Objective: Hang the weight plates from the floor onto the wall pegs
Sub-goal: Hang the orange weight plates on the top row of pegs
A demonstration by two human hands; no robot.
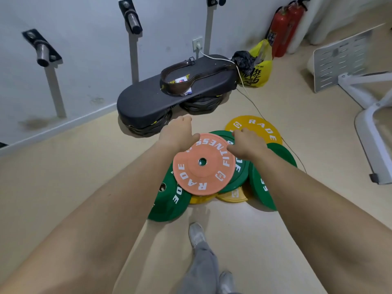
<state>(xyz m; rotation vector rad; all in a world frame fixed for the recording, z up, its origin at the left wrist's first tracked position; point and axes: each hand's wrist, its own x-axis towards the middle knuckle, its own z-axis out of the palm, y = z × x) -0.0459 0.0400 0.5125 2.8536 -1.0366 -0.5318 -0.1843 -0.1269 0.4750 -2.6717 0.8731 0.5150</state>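
Observation:
An orange weight plate (203, 164) lies on top of a pile of green plates (169, 200) and yellow plates (254, 126) on the floor. My left hand (178, 134) grips the orange plate's far left rim, thumb on its top face. At the far right rim my right hand (246, 145) holds the same plate, fingers curled over the edge. Three steel wall pegs stick out of the grey wall: a left peg (42, 54), a middle peg (133, 21) and a right peg (216, 1). All three pegs are bare.
A black padded board (148, 100) with a leather belt (191, 79) rests on black plates against the wall. A white cable (239, 71) runs from a socket. Yellow bag (258, 68) and red extinguishers (284, 28) stand at the back right; a white frame (360, 85) at right. My shoes (197, 234) below.

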